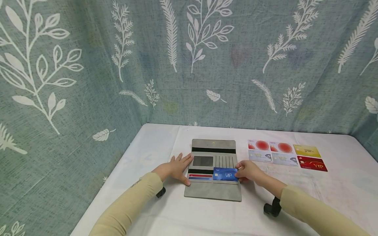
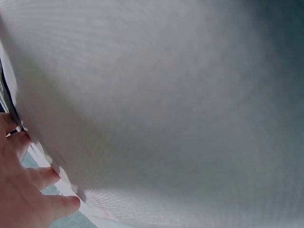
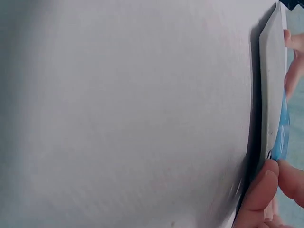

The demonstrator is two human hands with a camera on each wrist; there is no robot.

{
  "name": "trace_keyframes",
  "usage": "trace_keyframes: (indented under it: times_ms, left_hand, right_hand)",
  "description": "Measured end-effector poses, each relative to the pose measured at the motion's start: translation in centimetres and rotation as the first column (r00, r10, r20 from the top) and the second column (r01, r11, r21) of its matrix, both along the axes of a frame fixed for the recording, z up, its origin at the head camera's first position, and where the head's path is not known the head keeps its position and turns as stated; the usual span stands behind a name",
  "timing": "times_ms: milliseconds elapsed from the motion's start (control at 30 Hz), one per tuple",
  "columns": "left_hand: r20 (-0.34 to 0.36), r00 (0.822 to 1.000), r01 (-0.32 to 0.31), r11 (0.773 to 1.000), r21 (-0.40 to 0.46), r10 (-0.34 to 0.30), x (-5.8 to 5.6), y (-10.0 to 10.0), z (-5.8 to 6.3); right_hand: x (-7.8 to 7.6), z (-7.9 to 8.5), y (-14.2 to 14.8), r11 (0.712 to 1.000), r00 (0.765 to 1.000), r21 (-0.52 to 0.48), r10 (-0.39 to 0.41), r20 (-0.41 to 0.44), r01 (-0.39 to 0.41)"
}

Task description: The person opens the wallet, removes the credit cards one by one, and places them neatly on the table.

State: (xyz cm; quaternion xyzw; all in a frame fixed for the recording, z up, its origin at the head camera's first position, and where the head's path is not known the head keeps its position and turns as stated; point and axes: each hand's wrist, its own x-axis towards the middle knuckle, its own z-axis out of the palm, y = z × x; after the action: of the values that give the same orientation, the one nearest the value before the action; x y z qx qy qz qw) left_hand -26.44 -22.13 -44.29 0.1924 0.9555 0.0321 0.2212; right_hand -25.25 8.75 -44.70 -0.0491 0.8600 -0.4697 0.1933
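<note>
A grey wallet (image 1: 212, 191) lies unfolded on the white table, showing a mesh window and a row of card slots. My left hand (image 1: 176, 167) rests at its left edge with fingers spread; in the left wrist view those fingers (image 2: 45, 176) look straight. At the wallet's right edge, my right hand (image 1: 247, 172) pinches the right end of a blue VIP card (image 1: 225, 174), which lies over the lower right pocket. The right wrist view shows the blue card (image 3: 282, 135) edge-on by the thumb and finger. Red and blue card edges (image 1: 200, 177) show in the lower left pocket.
Right of the wallet lie several cards in two rows: two with red circles (image 1: 262, 145), two silver VIP cards (image 1: 260, 156), a yellow card (image 1: 307, 151) and a red VIP card (image 1: 313, 163). A leaf-patterned curtain (image 1: 212, 98) hangs behind the table (image 1: 206, 216).
</note>
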Motion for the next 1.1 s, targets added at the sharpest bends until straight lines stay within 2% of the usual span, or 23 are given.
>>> trace_keyframes:
  times_ms: [367,600,1100]
  left_hand:
    - [0.004,1.000,-0.014,1.000,0.013,0.014,0.0,0.0,0.2]
    - [0.014,1.000,-0.011,1.000,0.013,0.011,0.1,0.1,0.2]
    - [-0.007,1.000,-0.002,1.000,-0.015,0.002,-0.2,0.0,-0.1]
  right_hand:
    - [0.2,-0.3,0.2,0.993,0.994,-0.088,-0.073,0.085,0.081]
    - [-0.2,0.2,0.4,0.981,0.987,-0.134,-0.130,0.092,0.142]
    - [-0.4,0.9,2.3,0.964,0.986,-0.237,-0.089,0.143,0.122]
